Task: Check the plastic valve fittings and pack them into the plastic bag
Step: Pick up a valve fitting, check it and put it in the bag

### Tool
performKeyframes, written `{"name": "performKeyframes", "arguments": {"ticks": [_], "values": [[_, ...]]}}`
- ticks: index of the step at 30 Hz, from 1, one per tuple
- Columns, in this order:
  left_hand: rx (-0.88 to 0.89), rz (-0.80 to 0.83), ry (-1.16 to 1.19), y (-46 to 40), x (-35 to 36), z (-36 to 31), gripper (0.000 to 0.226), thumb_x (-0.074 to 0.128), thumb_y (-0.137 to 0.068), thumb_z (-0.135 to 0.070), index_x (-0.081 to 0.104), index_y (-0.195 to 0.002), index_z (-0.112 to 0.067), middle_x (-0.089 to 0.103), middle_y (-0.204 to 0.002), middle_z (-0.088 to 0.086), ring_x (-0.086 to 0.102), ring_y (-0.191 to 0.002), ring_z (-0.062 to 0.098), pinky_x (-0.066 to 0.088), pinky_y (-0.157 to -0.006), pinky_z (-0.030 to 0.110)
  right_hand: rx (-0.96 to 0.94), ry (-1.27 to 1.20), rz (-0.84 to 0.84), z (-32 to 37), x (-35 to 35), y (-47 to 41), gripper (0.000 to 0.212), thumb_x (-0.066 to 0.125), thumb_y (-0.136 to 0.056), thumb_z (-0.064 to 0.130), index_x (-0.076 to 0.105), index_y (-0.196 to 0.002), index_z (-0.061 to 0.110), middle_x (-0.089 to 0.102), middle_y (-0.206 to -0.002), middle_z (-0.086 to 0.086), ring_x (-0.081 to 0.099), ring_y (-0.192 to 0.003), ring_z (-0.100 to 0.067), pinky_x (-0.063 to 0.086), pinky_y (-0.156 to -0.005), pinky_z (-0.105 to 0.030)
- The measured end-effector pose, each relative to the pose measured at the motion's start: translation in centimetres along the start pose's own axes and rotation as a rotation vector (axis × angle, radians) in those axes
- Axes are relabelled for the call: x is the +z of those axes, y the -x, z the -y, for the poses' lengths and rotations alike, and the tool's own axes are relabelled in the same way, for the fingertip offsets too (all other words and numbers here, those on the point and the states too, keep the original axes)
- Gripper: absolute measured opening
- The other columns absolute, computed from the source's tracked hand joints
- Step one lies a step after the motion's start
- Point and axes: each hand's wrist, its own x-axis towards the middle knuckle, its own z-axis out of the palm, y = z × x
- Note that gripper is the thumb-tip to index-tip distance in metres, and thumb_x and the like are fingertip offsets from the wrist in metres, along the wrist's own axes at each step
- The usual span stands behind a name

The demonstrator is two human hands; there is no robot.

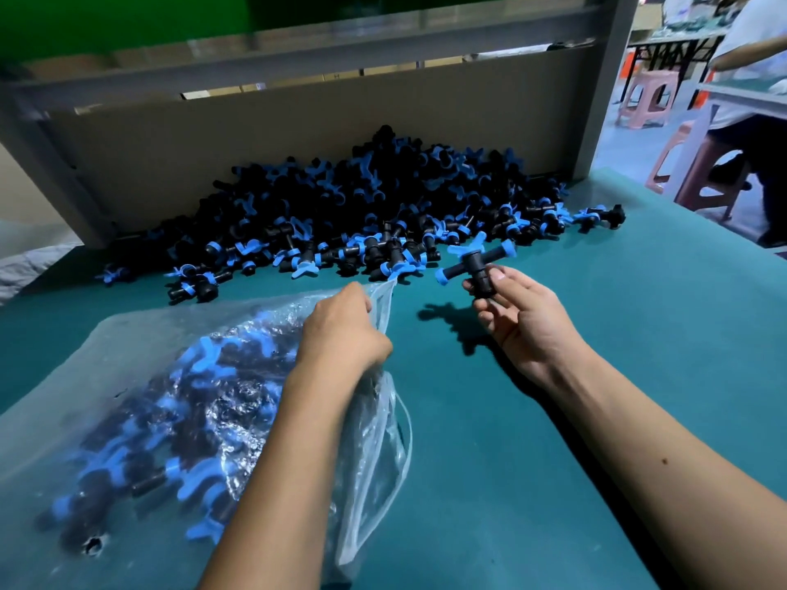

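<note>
One fitting [476, 262] is being held up in the right hand [517, 310], above the green table [596, 376] and just in front of the pile [362, 206]. The thumb and fingertips are pinching its black stem from below, so the crosswise body with its blue end caps and blue wing handle is sticking out above the knuckles. The fitting's shadow is falling on the table between the two hands.

The left hand [343, 330] is gripping the upper edge of the bag [170, 398], fingers curled round the gathered plastic and lifting the mouth open toward the right. The bag is lying on the table to the left, already holding many black and blue fittings, its loose lip trailing down beside the left forearm.

The pile of fittings is resting against a cardboard panel [255, 134] at the back of the table. Off to the right, pink stools [649, 95] are standing on the floor, and another person [758, 100] is sitting at a neighbouring table.
</note>
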Motion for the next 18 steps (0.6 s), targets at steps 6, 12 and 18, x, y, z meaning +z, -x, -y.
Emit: {"name": "performKeyframes", "arguments": {"ticks": [6, 12, 18], "values": [[-0.066, -0.018, 0.337, -0.8, -1.2, 1.4, 0.033, 0.088, -0.077, -0.021, 0.059, -0.091, -0.028, 0.069, -0.105, 0.005, 0.069, -0.09, 0.026, 0.058, -0.081, 0.04, -0.104, 0.233, 0.106, -0.8, 0.1, 0.1, 0.019, 0.085, -0.073, 0.015, 0.078, -0.089, 0.018, 0.069, -0.083, -0.005, 0.06, -0.066, -0.014, 0.052, -0.059, -0.023], [-0.002, -0.091, 0.678, -1.0, -2.4, 1.6, 0.012, 0.073, -0.074, -0.01, 0.071, -0.073, -0.021, 0.07, -0.075, 0.003, 0.063, -0.066, 0.022, 0.055, -0.067, 0.04, -0.293, 0.61, 0.184, -1.4, 0.8, 1.0, 0.021, 0.087, -0.073, 0.009, 0.076, -0.088, 0.019, 0.072, -0.079, -0.002, 0.063, -0.067, -0.017, 0.057, -0.062, -0.031], [0.16, -0.266, 0.859, -0.3, -4.0, 0.1, 0.008, 0.066, -0.067, -0.02, 0.07, -0.073, -0.022, 0.06, -0.057, -0.007, 0.05, -0.058, 0.016, 0.042, -0.061, 0.032, -0.639, 0.915, 0.384, -3.5, 5.4, 3.4, 0.02, 0.087, -0.076, 0.01, 0.078, -0.09, 0.018, 0.067, -0.091, -0.001, 0.061, -0.077, -0.017, 0.056, -0.064, -0.031]]}}
